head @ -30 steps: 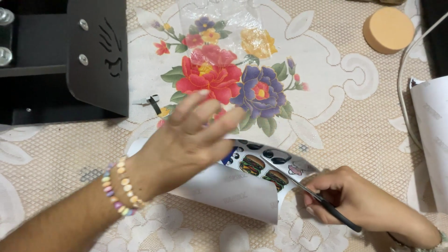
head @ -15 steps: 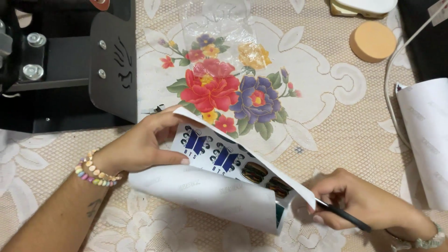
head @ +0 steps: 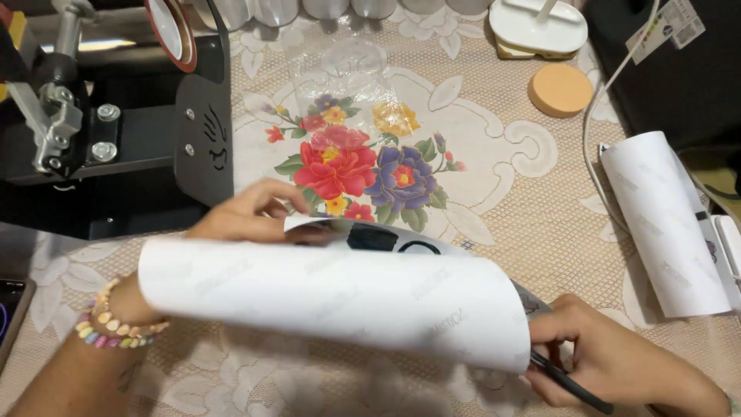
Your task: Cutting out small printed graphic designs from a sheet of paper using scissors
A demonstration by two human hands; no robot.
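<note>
My left hand (head: 239,215) grips the far edge of a white printed sheet (head: 340,297) and holds it folded over toward me, so its blank back faces up. Dark printed shapes show on the strip of front side (head: 378,238) past the fold. My right hand (head: 610,359) rests on the table at the sheet's right corner, pinning it, and holds a thin black pen-like tool (head: 571,384). A beaded bracelet (head: 112,328) circles my left wrist.
A black heat press machine (head: 116,147) stands at the left. The floral lace tablecloth (head: 363,154) covers the table. A roll of white paper (head: 664,220) lies at the right, a round tan sponge (head: 561,89) and a white dish (head: 538,27) at the back.
My left hand went from lying flat on the sheet to lifting its far edge and folding it over toward me. My right hand stays at the right corner with the tool.
</note>
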